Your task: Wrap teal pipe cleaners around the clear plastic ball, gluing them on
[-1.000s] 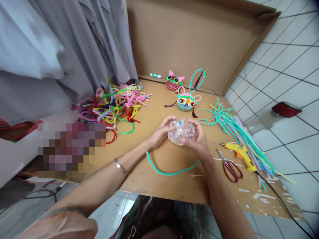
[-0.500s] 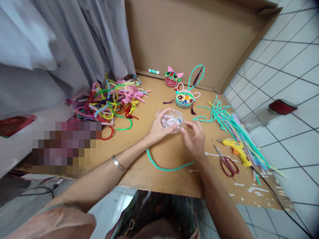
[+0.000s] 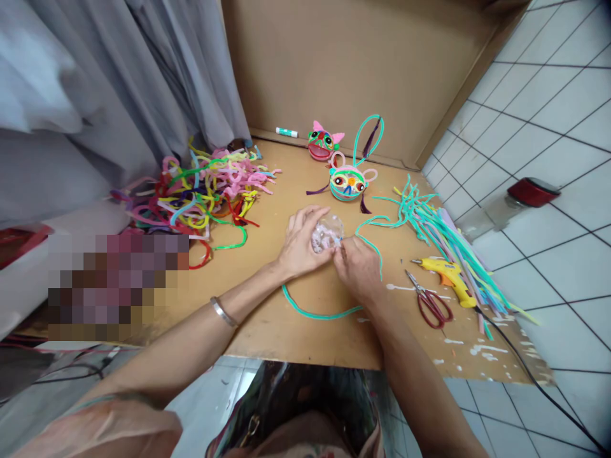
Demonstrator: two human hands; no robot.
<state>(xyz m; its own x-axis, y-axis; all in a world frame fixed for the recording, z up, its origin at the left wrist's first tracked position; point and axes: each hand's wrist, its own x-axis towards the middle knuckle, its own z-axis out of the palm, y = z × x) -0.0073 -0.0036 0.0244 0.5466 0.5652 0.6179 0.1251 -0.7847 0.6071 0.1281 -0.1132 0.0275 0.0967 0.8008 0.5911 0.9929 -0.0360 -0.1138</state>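
A: Only the head view. What's in hand?

B: A clear ball (image 3: 328, 232) with pinkish bits inside, held low over the cardboard worktop (image 3: 286, 191), about at its middle. The left hand (image 3: 300, 245) is cupped round its left side, fingers curled over the top. The right hand (image 3: 356, 267) is closed against the ball's lower right, fingertips pinched at its surface, and a teal pipe cleaner (image 3: 372, 245) arcs up from that hand.

A: So which step would you call it?

B: My guess is fixing the pipe cleaner to the ball, as on the two finished faces (image 3: 348, 184) further back. The next move would call for a steady left hand while the right presses or winds the end on; the curved surface looks slippery.

A: What's nearby?

B: A teal loop (image 3: 315, 313) lies on the worktop just under the wrists. To the right are red scissors (image 3: 429, 305), a yellow glue gun (image 3: 446, 277) and a bundle of teal stems (image 3: 429, 222). A mixed heap of pipe cleaners (image 3: 205, 197) is on the left.

A: Anything unclear?

B: Whether the right fingers truly grip the pipe cleaner's end; the hand covers it. The ball's underside is hidden, so I can't tell if it rests on the worktop. A block at the left is blurred out.
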